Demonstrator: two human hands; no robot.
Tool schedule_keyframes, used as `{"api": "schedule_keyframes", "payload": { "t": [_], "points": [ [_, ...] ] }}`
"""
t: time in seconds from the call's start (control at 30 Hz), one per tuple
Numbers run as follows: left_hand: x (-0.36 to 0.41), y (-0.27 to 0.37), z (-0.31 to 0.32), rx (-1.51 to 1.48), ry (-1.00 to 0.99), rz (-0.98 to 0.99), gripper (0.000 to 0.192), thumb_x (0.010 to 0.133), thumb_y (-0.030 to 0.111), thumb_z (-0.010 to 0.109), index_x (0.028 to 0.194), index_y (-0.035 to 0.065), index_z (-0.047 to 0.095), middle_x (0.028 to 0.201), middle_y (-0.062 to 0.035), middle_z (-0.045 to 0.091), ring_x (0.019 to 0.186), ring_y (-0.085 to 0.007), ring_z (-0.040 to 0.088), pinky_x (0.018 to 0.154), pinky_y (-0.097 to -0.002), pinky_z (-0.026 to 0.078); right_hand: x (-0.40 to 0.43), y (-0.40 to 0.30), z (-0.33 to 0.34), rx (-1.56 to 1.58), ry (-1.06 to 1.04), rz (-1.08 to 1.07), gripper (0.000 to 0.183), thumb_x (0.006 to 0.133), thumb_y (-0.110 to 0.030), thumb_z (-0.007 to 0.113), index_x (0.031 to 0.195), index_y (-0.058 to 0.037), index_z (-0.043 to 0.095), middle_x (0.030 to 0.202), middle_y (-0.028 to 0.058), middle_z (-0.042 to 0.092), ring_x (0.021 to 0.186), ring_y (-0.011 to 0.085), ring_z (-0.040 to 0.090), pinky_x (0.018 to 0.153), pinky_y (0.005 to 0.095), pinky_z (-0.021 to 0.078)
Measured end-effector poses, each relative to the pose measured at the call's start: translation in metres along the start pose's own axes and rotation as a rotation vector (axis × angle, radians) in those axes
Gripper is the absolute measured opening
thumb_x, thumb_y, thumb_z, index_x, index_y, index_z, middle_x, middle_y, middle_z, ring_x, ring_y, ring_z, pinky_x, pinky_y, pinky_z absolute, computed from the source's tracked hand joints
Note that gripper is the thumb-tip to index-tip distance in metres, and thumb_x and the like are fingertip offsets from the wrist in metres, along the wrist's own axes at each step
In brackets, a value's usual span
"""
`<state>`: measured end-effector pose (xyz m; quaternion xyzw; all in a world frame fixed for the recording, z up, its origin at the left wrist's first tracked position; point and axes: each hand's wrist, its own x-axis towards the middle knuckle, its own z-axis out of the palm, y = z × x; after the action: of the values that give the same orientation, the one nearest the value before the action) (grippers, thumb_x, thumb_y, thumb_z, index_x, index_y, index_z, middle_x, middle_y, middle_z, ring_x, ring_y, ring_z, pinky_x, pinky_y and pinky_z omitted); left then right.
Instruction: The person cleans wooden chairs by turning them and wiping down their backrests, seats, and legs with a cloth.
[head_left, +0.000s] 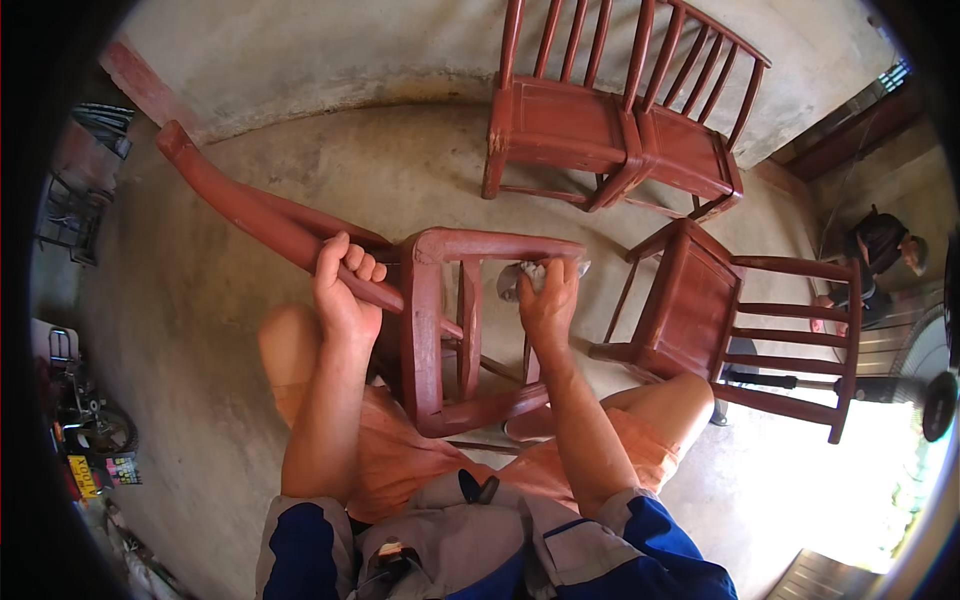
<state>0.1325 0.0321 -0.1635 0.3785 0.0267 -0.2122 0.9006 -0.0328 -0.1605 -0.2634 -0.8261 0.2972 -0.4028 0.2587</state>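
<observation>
A reddish-brown painted wooden chair (422, 345) is tipped over between my knees, its square seat frame facing up with see-through gaps and wooden bars inside. My left hand (343, 289) is wrapped around one of the chair's long curved posts (240, 202), close to where it meets the frame. At the far right corner of the frame, my right hand (551, 304) presses a crumpled grey cloth or sheet (510, 283) against the rail (499, 244). Part of the cloth is hidden under the fingers. Worn, paler patches show at the frame's corners.
Two matching chairs (566, 120) stand by the wall ahead; a third chair (690, 300) is close on my right. Beyond it are a pedestal fan (941, 405) and a seated person (877, 247). A motorcycle (97, 427) is at the far left on the concrete floor (195, 360).
</observation>
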Motion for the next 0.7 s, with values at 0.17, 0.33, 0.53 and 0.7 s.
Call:
{"api": "schedule_keyframes", "payload": {
  "t": [0.17, 0.33, 0.53, 0.7],
  "points": [
    [-0.002, -0.002, 0.011, 0.006, 0.065, 0.004, 0.021, 0.093, 0.020, 0.067, 0.085, 0.0161, 0.048, 0.070, 0.0053, 0.037, 0.062, -0.0094, 0.035, 0.061, -0.0302, 0.035, -0.054, 0.002, -0.031, 0.009, -0.116, 0.069, 0.031, 0.077, -0.007, 0.078, 0.100, 0.0001, 0.058, 0.101, 0.0209, 0.057, 0.095, 0.0427, 0.057, 0.081, 0.0485, 0.0469],
    [-0.001, -0.002, 0.018, 0.057, 0.067, 0.020, 0.028, 0.095, 0.024, 0.065, 0.080, 0.0177, 0.042, 0.071, 0.0058, 0.035, 0.063, -0.0090, 0.032, 0.061, -0.0285, 0.032, -0.109, -0.002, -0.065, -0.009, -0.287, 0.244, 0.034, 0.077, -0.008, 0.079, 0.103, 0.0007, 0.058, 0.102, 0.0215, 0.057, 0.094, 0.0431, 0.057, 0.083, 0.0495, 0.0471],
    [0.003, 0.002, 0.011, 0.063, 0.040, 0.001, 0.029, 0.096, 0.024, 0.064, 0.079, 0.0182, 0.041, 0.069, 0.0062, 0.034, 0.061, -0.0087, 0.031, 0.060, -0.0285, 0.032, -0.094, 0.001, -0.054, 0.034, -0.246, 0.175, 0.035, 0.080, -0.009, 0.078, 0.106, 0.0015, 0.055, 0.101, 0.0242, 0.056, 0.094, 0.0453, 0.056, 0.081, 0.0495, 0.0475],
    [0.003, 0.001, 0.008, 0.063, 0.003, -0.042, 0.027, 0.095, 0.021, 0.064, 0.081, 0.0174, 0.042, 0.069, 0.0058, 0.032, 0.061, -0.0098, 0.031, 0.060, -0.0310, 0.032, -0.012, 0.021, -0.015, 0.086, -0.134, 0.101, 0.036, 0.081, -0.008, 0.077, 0.107, 0.0013, 0.054, 0.105, 0.0257, 0.055, 0.095, 0.0469, 0.056, 0.081, 0.0505, 0.0470]
  ]
}}
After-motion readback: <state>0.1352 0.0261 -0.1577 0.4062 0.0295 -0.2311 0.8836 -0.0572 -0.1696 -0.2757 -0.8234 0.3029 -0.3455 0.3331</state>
